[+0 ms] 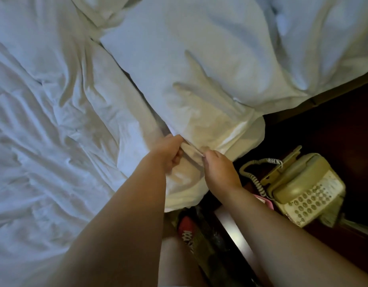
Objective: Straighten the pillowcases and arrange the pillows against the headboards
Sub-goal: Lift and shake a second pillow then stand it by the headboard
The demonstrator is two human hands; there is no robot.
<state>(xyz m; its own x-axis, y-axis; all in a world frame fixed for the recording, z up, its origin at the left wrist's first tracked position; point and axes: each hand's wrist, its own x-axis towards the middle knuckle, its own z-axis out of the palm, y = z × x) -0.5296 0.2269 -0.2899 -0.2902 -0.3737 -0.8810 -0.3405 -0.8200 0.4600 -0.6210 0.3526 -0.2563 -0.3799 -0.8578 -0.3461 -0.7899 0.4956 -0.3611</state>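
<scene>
A white pillow [189, 65] in a creased pillowcase lies across the bed, its open end hanging over the near edge of the mattress. My left hand [170, 152] grips a fold of the pillowcase's open end. Just to its right, my right hand [218, 172] pinches the same fold of fabric between thumb and fingers. A second white pillow [315, 38] lies at the top right against the first one. No headboard shows in this view.
A rumpled white duvet [46, 121] covers the bed on the left. A dark wooden nightstand [334, 131] on the right carries a beige corded telephone [303, 187]. A pink object [263, 200] lies beside the telephone. My legs stand between bed and nightstand.
</scene>
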